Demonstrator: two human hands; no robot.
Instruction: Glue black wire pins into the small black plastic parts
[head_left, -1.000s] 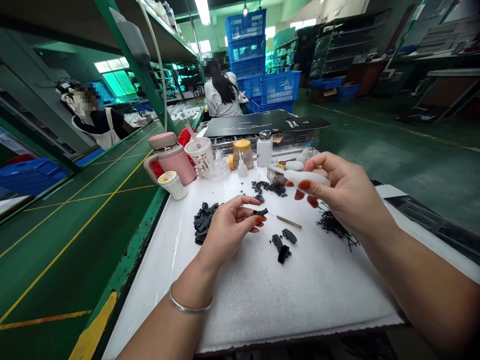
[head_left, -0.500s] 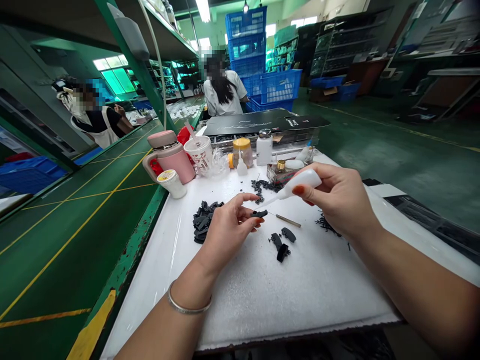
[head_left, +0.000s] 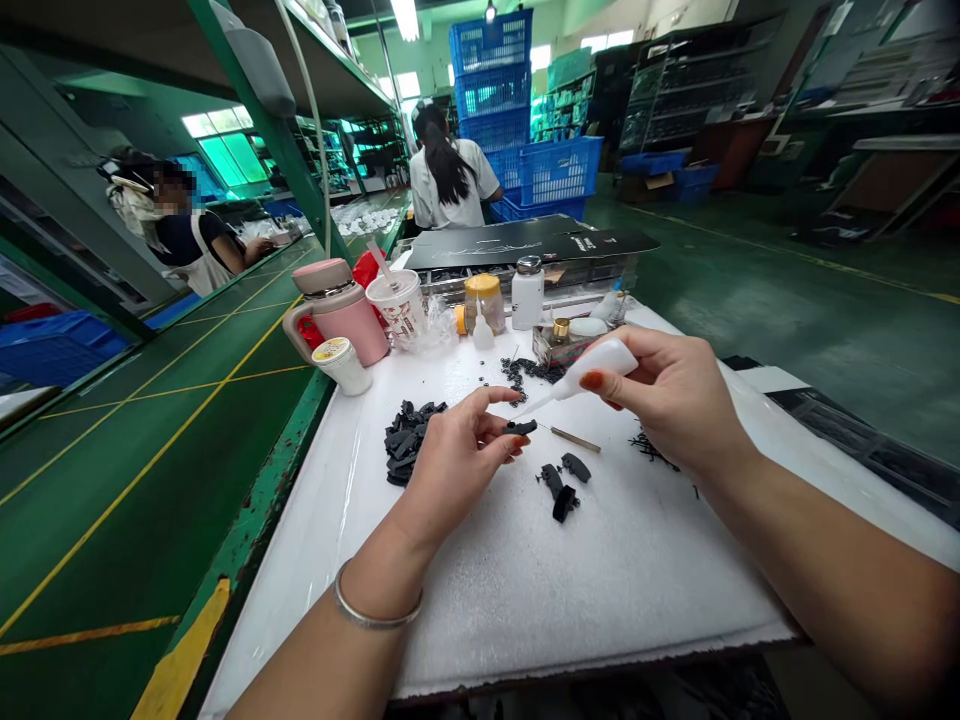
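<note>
R hand (head_left: 671, 400) pinches white squeeze bottle (head_left: 600, 368), long axis slanting down-left, its tip at or just over (contact unclear) small black piece (head_left: 523, 427) pinched sideways in L hand (head_left: 457, 450), w/ loose black parts (head_left: 576, 467) nearby.

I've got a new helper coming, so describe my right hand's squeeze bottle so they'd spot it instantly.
Start at the white tabletop, then find the right hand above it. It holds a tilted white squeeze bottle, thin nozzle pointing down toward the left hand. Unlike the similar upright bottle by the yellow-lidded jar, this one is off the tabletop.
</note>
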